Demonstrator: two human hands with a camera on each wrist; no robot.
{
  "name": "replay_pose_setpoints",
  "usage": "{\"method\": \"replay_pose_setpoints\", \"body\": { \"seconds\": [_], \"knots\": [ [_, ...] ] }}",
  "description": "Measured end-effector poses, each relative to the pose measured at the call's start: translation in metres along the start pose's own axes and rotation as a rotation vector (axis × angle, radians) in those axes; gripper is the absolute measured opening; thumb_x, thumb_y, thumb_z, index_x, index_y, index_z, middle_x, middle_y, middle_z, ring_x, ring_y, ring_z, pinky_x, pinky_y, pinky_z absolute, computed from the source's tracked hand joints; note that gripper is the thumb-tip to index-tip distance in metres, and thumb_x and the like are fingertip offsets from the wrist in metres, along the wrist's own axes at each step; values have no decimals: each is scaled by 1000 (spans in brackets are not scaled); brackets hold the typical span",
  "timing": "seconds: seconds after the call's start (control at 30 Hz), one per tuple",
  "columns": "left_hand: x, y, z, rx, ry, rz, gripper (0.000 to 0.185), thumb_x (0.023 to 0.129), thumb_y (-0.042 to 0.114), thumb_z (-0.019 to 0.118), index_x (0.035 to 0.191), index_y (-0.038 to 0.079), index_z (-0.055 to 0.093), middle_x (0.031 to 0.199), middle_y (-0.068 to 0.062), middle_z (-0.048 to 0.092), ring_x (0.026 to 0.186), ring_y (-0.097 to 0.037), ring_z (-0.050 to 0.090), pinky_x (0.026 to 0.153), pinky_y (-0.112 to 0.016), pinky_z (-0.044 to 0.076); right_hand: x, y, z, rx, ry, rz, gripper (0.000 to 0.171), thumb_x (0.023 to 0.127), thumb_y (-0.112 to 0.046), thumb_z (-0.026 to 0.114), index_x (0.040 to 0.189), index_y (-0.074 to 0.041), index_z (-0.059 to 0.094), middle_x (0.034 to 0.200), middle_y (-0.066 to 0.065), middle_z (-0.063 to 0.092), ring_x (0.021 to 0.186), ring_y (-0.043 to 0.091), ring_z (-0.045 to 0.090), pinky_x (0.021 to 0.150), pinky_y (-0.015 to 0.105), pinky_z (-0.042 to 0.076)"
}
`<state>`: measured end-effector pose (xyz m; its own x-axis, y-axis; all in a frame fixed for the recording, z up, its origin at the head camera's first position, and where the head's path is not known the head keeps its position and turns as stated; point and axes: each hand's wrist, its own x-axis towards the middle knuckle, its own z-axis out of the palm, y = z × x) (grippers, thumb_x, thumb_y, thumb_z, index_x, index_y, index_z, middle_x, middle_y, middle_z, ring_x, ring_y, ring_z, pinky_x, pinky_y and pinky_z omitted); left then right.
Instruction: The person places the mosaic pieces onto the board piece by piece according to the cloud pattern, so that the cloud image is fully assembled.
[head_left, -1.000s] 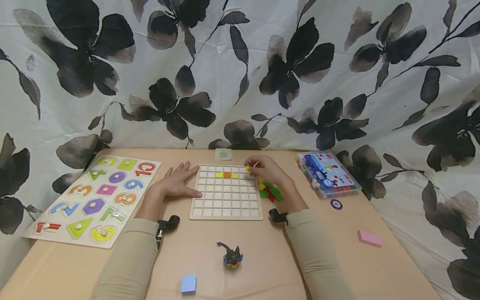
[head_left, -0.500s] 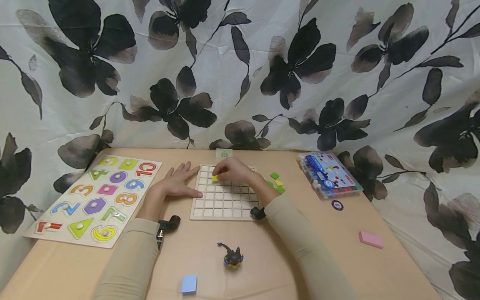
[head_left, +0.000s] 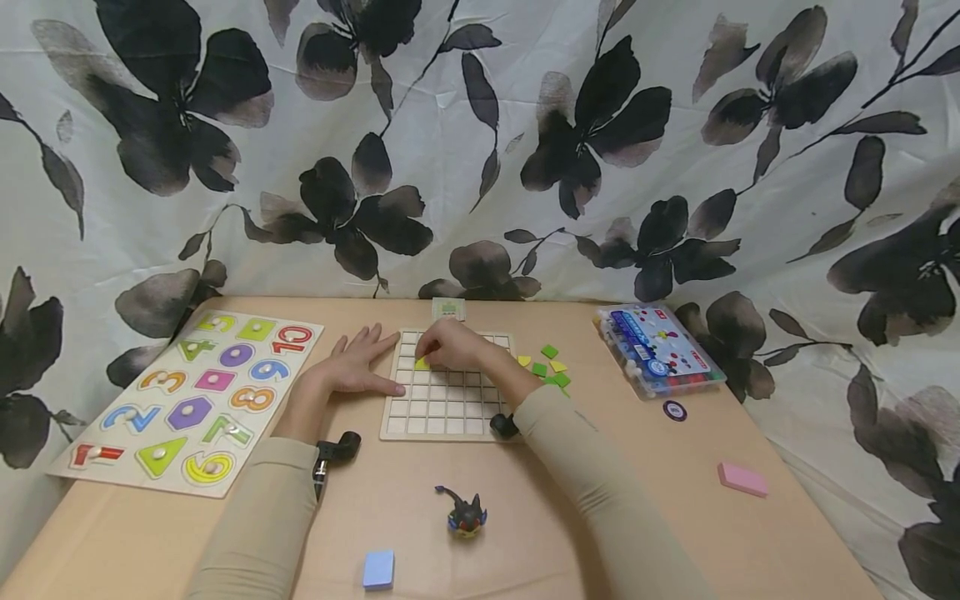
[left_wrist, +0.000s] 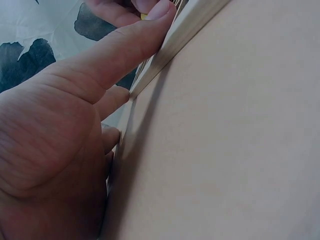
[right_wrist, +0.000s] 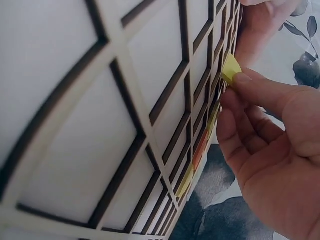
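Note:
A white grid board [head_left: 450, 423] with raised square cells lies in the middle of the table. My right hand [head_left: 457, 345] pinches a small yellow tile [right_wrist: 230, 69] between thumb and fingertips, over the board's upper left cells. Past those fingers, the right wrist view shows an orange tile [right_wrist: 201, 149] set in the grid with a yellow tile [right_wrist: 185, 181] beside it; the right hand hides them in the head view. My left hand [head_left: 356, 365] is spread with its fingers along the board's left edge, thumb resting on the rim.
Several loose green tiles [head_left: 550, 351] and yellow tiles [head_left: 557, 366] lie right of the board. A number-and-shape puzzle [head_left: 197, 400] is at left, a plastic case [head_left: 660, 350] at right. In front stand a dark dragon figurine [head_left: 467, 515] and a blue block [head_left: 378, 569]; a pink block [head_left: 742, 479] lies right.
My right hand has moved left with the yellow tile, from beside the loose tiles to the board's left part, uncovering those tiles. The left hand stays put.

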<state>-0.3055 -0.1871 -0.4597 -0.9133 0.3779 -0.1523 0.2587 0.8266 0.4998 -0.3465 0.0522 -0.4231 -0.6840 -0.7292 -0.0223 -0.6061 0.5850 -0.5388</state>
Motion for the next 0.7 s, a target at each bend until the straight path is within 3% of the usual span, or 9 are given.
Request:
{"method": "replay_pose_setpoints", "body": {
  "seconds": [0.33, 0.53, 0.7],
  "knots": [
    [-1, 0, 0, 7, 4, 3, 116, 78, 68, 78, 166, 15, 26, 174, -25, 2, 160, -49, -4, 126, -70, -9, -8, 3, -3, -26, 4, 0, 26, 95, -6, 73, 120, -9, 79, 114, 6, 71, 96, 15, 62, 85, 26, 54],
    [-1, 0, 0, 7, 10, 5, 115, 78, 67, 79, 166, 15, 26, 174, -25, 2, 160, -49, -4, 126, -70, -8, -32, 6, -20, 51, 120, -35, 33, 97, -11, 73, 130, -7, 73, 128, 14, 69, 100, 22, 62, 86, 33, 54],
    [-1, 1, 0, 2, 13, 4, 116, 77, 67, 79, 166, 15, 26, 174, -25, 3, 160, -49, -4, 126, -69, -8, -59, 13, -34, 147, 256, -13, 35, 97, -16, 75, 132, -13, 72, 125, 5, 67, 100, 18, 62, 81, 29, 55]
  ]
}}
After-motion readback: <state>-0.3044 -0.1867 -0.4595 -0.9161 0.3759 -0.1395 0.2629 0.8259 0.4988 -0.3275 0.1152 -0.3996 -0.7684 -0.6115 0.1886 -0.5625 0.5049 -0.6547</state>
